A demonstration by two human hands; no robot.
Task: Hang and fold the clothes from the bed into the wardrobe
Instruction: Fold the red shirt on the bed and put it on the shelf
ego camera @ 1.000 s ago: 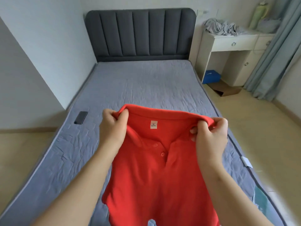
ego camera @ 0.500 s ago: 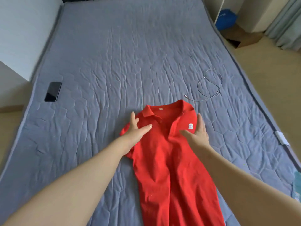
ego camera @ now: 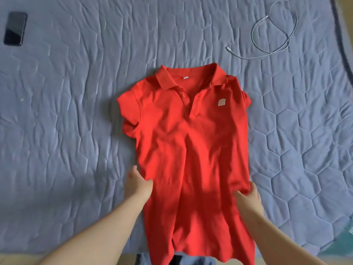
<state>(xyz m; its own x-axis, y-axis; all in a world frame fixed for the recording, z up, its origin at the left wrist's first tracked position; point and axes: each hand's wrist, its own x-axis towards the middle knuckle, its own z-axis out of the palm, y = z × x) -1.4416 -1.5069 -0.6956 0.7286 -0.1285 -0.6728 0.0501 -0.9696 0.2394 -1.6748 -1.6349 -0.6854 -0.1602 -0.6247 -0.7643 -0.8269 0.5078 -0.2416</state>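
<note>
A red polo shirt (ego camera: pixel 191 150) lies face up on the grey quilted bed (ego camera: pixel 76 111), collar at the far end and its hem hanging over the near edge. My left hand (ego camera: pixel 138 185) rests against the shirt's left side edge at waist height, thumb touching the cloth. At the same height my right hand (ego camera: pixel 248 195) rests on the right side edge, thumb on the red cloth. Both hands look flat, though the fingertips are hard to make out. The wardrobe is out of view.
A black phone (ego camera: pixel 15 28) lies at the far left of the bed. A white charging cable (ego camera: pixel 273 33) is coiled at the far right. A blue-grey garment (ego camera: pixel 193 260) shows below the near bed edge, and something teal (ego camera: pixel 348 234) at the right edge.
I held the shirt up by its shoulders, then laid it flat on the bed. Both hands have slid from near the collar down to the waist. The view has tilted down.
</note>
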